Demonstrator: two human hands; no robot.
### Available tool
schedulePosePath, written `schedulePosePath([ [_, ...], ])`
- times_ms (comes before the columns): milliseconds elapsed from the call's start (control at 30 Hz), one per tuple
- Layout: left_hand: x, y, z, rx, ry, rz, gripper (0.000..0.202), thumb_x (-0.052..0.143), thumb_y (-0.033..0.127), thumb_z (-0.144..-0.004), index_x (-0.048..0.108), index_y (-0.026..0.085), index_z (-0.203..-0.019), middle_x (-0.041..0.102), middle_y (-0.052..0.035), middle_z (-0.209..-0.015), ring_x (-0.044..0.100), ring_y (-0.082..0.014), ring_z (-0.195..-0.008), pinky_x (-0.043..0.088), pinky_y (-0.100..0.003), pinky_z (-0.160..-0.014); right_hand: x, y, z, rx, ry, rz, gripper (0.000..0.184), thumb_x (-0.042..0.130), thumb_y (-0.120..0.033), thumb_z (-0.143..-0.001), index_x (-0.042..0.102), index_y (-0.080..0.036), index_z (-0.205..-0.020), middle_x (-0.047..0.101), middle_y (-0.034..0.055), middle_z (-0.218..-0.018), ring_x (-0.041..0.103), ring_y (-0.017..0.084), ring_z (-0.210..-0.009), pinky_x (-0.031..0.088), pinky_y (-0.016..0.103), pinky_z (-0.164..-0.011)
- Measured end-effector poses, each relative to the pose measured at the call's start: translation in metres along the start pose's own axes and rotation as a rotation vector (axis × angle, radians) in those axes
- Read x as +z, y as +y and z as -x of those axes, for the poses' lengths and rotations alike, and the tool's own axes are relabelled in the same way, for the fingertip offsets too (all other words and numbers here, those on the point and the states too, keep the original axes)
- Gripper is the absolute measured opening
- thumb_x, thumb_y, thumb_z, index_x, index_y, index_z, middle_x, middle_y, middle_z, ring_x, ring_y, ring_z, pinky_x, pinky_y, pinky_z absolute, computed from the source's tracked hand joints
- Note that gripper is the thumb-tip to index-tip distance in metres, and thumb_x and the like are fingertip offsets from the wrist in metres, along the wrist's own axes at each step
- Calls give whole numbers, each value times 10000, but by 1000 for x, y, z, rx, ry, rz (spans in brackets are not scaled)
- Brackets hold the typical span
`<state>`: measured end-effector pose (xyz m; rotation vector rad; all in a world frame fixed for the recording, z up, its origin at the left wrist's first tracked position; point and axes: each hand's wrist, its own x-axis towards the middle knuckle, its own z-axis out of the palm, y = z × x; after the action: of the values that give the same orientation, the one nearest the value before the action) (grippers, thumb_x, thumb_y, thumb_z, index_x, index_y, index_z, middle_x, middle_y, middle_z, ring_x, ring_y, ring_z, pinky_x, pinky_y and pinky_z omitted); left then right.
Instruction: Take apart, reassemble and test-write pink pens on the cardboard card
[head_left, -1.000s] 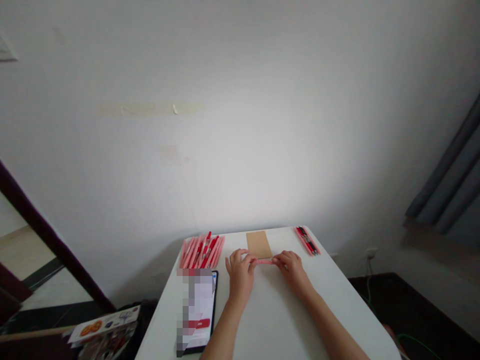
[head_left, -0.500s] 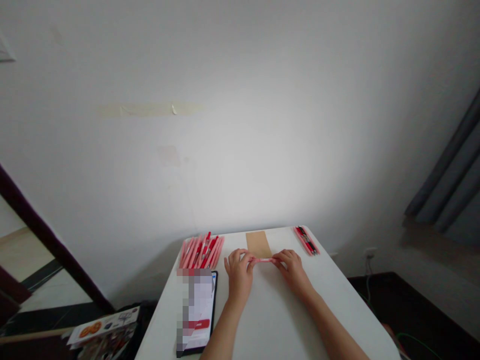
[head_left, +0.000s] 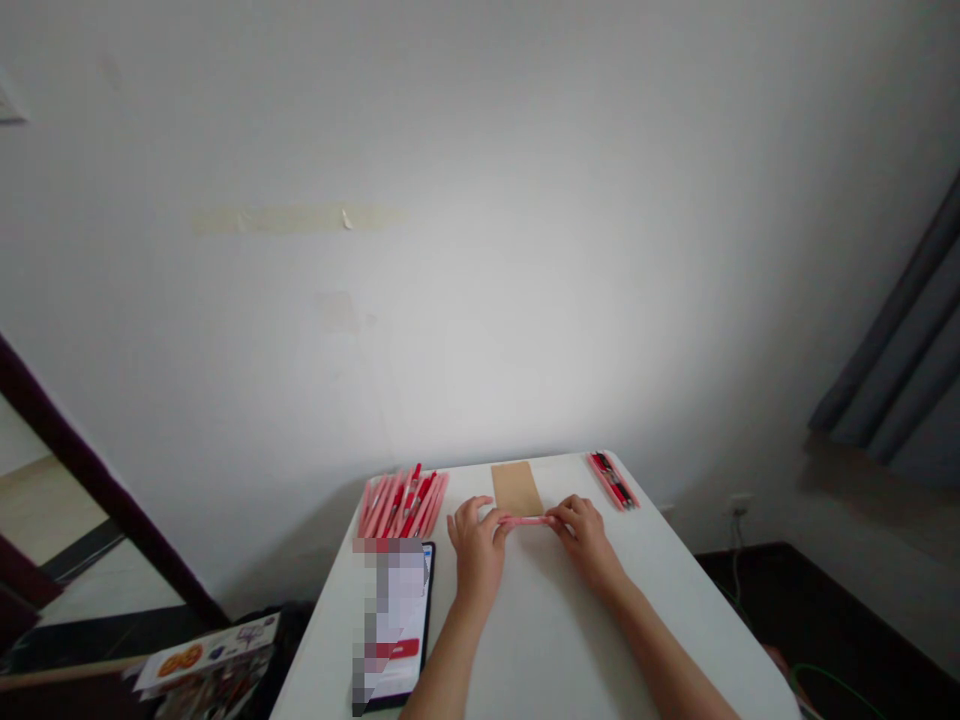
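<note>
My left hand (head_left: 478, 545) and my right hand (head_left: 588, 535) hold the two ends of one pink pen (head_left: 527, 521), kept level just above the white table (head_left: 540, 640). Both hands pinch it with closed fingers. A brown card (head_left: 516, 487) lies flat right behind the pen. To the left of my left hand a pile of several pink and red pens (head_left: 401, 502) lies fanned out. A small group of red and black pens (head_left: 613, 480) rests at the table's far right corner.
A tablet or phone (head_left: 394, 625) with a lit screen lies at the table's left edge. A printed box (head_left: 210, 655) sits on the floor at the lower left. A white wall stands right behind the table, and grey curtains (head_left: 900, 360) hang at the right.
</note>
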<state>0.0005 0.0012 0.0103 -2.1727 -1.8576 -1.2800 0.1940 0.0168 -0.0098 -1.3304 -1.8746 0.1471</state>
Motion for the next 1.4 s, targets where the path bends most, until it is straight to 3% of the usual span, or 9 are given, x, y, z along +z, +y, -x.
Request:
schedulePosePath([
  [133, 0, 0, 0, -6, 7, -3, 113, 627, 288, -806, 721, 287, -868, 610, -48, -1130, 511, -243, -1133, 350, -522, -1017, -2, -3, 0, 15, -5, 20, 351, 402, -423, -950, 707, -270, -868, 619, 63, -877, 547, 213, -882, 429, 360, -805],
  [333, 1, 1, 1, -24, 10, 4, 130, 605, 292, -820, 724, 256, -857, 609, -66, -1129, 507, -248, -1135, 348, -521, -1021, -5, -6, 1, 1, 46, 9, 246, 487, -383, -918, 625, -276, -1091, 639, 55, -961, 560, 216, -950, 421, 379, -876],
  [533, 0, 1, 0, -20, 19, 26, 106, 637, 289, -796, 725, 275, -854, 608, -54, -1125, 509, -239, -1124, 355, -503, -1018, -6, -6, 1, -6, 62, 45, 177, 507, -375, -903, 634, -258, -942, 654, 39, -905, 571, 210, -920, 403, 376, -871],
  [767, 1, -1, -1, -10, 37, 23, 85, 678, 262, -763, 734, 293, -818, 603, -46, -1131, 509, -245, -1116, 365, -500, -1009, -7, -7, 1, 36, 13, 30, 299, 441, -456, -931, 651, -258, -851, 642, 43, -862, 551, 213, -904, 385, 388, -865],
  [933, 1, 0, -1, -17, 49, 8, 82, 677, 282, -765, 737, 295, -818, 599, -48, -1134, 506, -245, -1109, 365, -504, -1008, -5, -5, 1, 25, 15, 28, 304, 449, -479, -923, 649, -258, -863, 645, 44, -874, 558, 216, -908, 400, 383, -860],
  [1100, 2, 0, 1, -21, 30, -2, 110, 634, 293, -798, 735, 271, -835, 604, -62, -1140, 511, -248, -1122, 359, -516, -1016, -4, -2, 1, 3, 63, 39, 234, 506, -415, -904, 625, -283, -1057, 659, 42, -1000, 554, 225, -996, 398, 394, -901],
  [1400, 0, 0, 0, -29, 21, -17, 92, 659, 273, -779, 743, 297, -808, 597, -50, -1163, 502, -255, -1130, 337, -549, -1032, -5, -3, 1, 21, 31, 59, 196, 523, -413, -901, 679, -298, -933, 657, 34, -927, 546, 222, -956, 383, 391, -887],
])
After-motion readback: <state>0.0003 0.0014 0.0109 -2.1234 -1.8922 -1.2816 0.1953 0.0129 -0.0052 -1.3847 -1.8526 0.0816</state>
